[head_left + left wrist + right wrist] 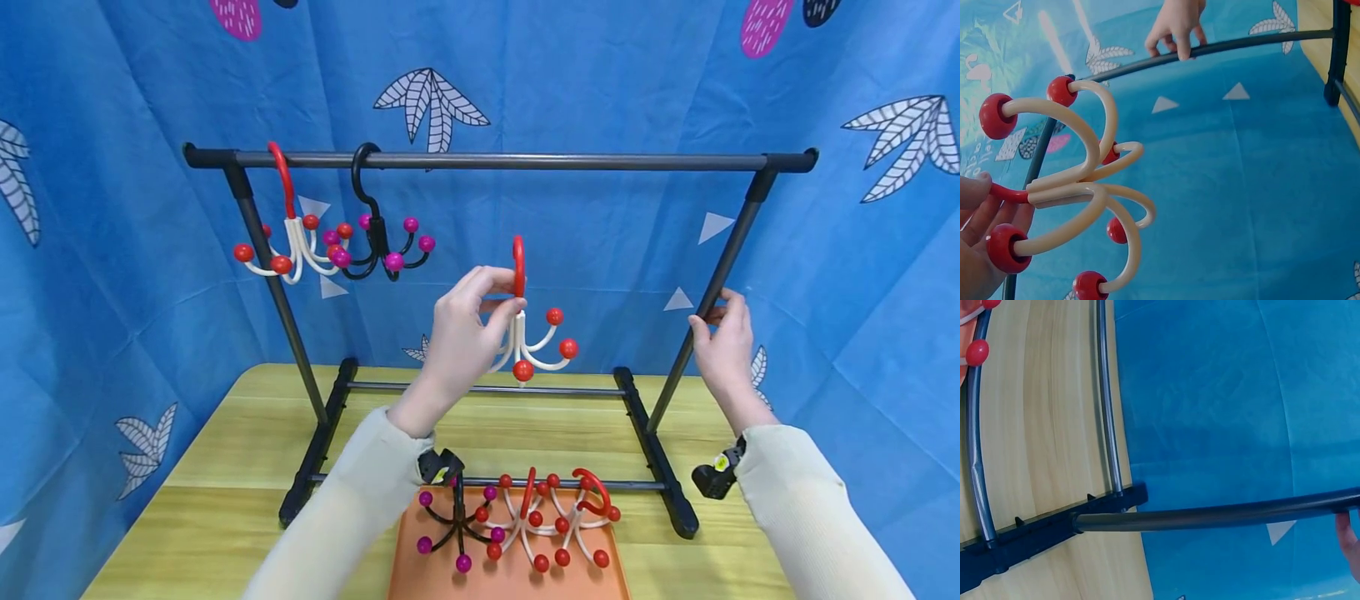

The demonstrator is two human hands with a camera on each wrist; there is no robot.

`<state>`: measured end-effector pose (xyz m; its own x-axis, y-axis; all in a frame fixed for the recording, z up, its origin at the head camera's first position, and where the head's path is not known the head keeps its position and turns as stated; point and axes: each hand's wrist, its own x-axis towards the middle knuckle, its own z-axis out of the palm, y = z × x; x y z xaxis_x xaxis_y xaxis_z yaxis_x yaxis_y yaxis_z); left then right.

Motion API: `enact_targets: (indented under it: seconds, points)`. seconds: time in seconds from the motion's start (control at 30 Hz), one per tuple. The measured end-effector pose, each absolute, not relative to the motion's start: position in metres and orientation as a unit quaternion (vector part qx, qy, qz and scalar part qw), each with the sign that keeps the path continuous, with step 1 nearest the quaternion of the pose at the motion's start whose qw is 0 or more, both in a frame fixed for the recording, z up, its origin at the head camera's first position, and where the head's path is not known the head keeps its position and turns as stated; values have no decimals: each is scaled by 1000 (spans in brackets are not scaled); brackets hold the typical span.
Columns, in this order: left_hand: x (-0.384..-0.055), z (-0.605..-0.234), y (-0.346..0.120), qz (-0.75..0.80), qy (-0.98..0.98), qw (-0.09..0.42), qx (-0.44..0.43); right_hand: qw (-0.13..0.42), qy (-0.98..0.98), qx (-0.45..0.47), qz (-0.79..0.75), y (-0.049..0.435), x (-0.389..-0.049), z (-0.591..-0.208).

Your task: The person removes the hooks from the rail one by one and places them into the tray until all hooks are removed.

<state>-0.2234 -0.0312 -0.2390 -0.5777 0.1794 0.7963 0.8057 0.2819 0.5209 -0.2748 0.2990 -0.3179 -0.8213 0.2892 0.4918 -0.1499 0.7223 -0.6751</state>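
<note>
My left hand (468, 325) pinches the red hook of a white multi-arm hanger (519, 333) with red ball tips, holding it upright below the top rail (570, 162). In the left wrist view the hanger's curved arms (1079, 119) spread out past my fingers. My right hand (723, 346) grips the right post (705, 312) of the dark metal rack, fingers behind it and thumb in front. On the rail's left part hang a red-hooked white hanger (294, 237) and a black hanger (377, 237) with magenta balls.
An orange tray (420, 575) at the table's front holds a black hanger (458, 525) and two white hangers with red balls. The rack's feet (660, 467) and lower bars stand on the wooden table (217, 467). A blue patterned curtain (600, 92) hangs behind.
</note>
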Motion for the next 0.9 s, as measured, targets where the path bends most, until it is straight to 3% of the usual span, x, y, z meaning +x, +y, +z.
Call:
enact_targets:
  seconds: [0.9]
  points:
    - [-184,-304,-6,-478,-736,241,-414,287,-879,-55,376,299,-277,-322]
